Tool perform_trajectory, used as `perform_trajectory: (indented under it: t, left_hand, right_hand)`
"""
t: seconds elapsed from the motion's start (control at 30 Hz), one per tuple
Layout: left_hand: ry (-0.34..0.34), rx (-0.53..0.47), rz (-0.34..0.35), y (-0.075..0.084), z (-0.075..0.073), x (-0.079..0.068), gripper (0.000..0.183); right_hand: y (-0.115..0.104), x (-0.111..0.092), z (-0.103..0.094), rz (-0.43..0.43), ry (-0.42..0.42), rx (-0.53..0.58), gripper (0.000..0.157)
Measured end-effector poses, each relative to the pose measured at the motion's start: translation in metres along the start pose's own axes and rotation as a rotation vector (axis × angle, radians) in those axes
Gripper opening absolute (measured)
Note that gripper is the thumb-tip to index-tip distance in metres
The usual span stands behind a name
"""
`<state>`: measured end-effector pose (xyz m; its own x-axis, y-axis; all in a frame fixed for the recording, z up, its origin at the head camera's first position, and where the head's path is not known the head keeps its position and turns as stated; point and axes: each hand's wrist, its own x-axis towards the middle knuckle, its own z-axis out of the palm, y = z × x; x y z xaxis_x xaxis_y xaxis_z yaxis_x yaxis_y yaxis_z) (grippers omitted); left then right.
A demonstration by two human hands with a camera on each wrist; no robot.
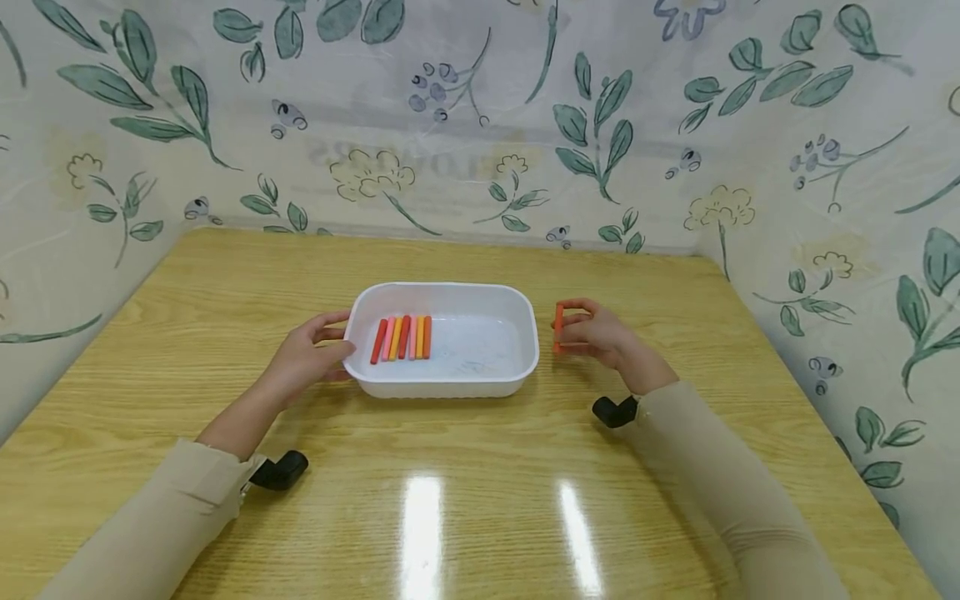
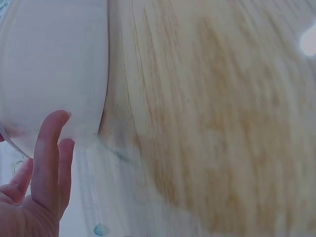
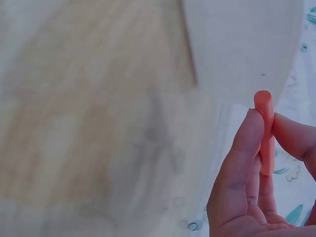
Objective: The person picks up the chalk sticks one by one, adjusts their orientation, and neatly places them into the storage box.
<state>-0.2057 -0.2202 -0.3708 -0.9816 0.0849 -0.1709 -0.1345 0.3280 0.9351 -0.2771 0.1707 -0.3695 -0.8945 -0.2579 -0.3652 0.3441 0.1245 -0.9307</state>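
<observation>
A white plastic tray (image 1: 480, 389) stands on the table with a row of short round sticks (image 1: 405, 337) at its left side, in red, pink, yellow and orange. My left hand (image 1: 311, 354) holds the tray's left end, thumb at the rim and fingers along the outer wall; the left wrist view shows those fingers (image 2: 47, 158) fairly straight. To the right of the tray, my right hand (image 1: 600, 337) pinches an orange crayon-like stick (image 3: 266, 133) between thumb and fingers. That stick is upright, apart from the tray, its flat round end facing up in the right wrist view.
The wooden table (image 1: 337, 517) has two bright reflections near its front. A leaf-patterned cloth (image 1: 465, 108) hangs behind the table and along both sides. A black wrist device (image 1: 279, 471) sits at the left cuff, another (image 1: 615, 412) at the right.
</observation>
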Motion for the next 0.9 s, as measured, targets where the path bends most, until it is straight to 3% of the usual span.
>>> perform_trajectory:
  t: [0.17, 0.37, 0.9]
  left_hand:
    - [-0.002, -0.003, 0.010, 0.000, 0.000, 0.000, 0.060]
    - [-0.002, -0.002, 0.004, -0.001, -0.001, -0.001, 0.059]
    - [0.001, 0.004, 0.014, -0.001, -0.001, -0.001, 0.059]
  right_hand:
    - [-0.011, 0.000, 0.002, 0.013, 0.025, 0.092, 0.062]
    - [-0.020, 0.004, 0.008, 0.022, -0.008, 0.169, 0.061]
    - [-0.049, 0.014, 0.040, 0.047, 0.007, 0.120, 0.061]
